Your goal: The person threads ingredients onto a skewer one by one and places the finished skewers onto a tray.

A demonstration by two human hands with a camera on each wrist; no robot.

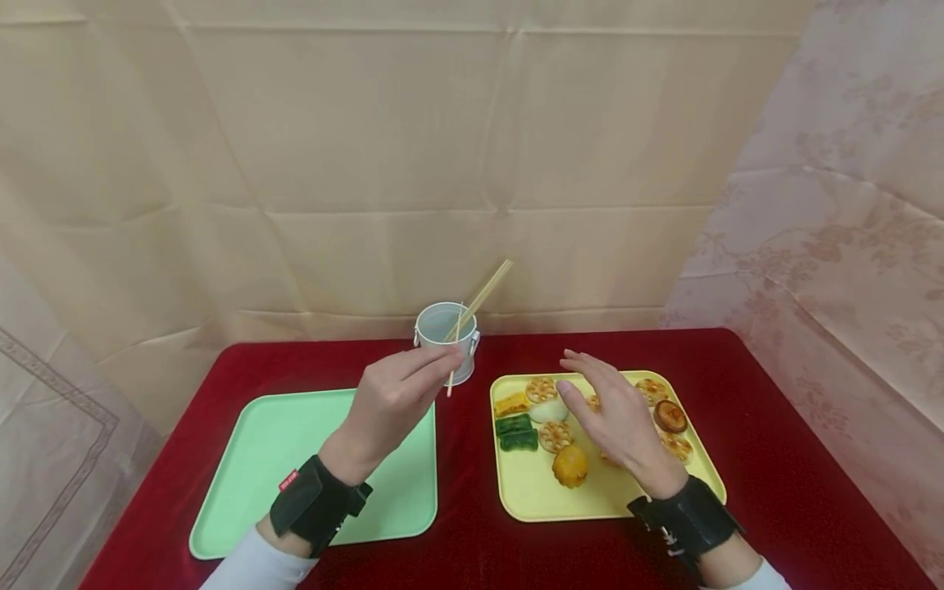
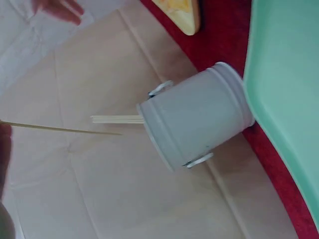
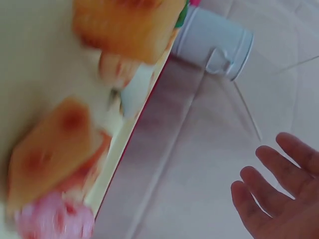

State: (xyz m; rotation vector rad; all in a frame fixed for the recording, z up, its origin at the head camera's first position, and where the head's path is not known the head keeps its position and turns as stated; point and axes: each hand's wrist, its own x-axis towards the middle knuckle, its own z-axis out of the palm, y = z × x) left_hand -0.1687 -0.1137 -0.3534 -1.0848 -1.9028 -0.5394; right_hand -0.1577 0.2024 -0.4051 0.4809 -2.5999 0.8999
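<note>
My left hand (image 1: 398,401) pinches a thin wooden skewer (image 2: 60,129) between its fingertips, in front of a small white metal bucket (image 2: 199,119). More skewers (image 1: 487,291) lean out of the bucket's mouth. Over the yellow tray (image 1: 531,508), my right hand (image 1: 615,410) hovers with fingers extended and holds nothing. On that tray lie toy-like food pieces: lotus root slices (image 1: 555,437), a brown mushroom cap (image 1: 669,416), green pieces (image 1: 519,441), a white oval piece (image 1: 549,411) and a yellow-orange ball (image 1: 570,466). The right hand hides some of the food.
A light green tray (image 1: 265,467) lies at left on the red cloth (image 1: 472,541), partly under my left forearm. Behind the table hangs a beige cloth (image 1: 369,164), with a flowered one (image 1: 848,246) to the right.
</note>
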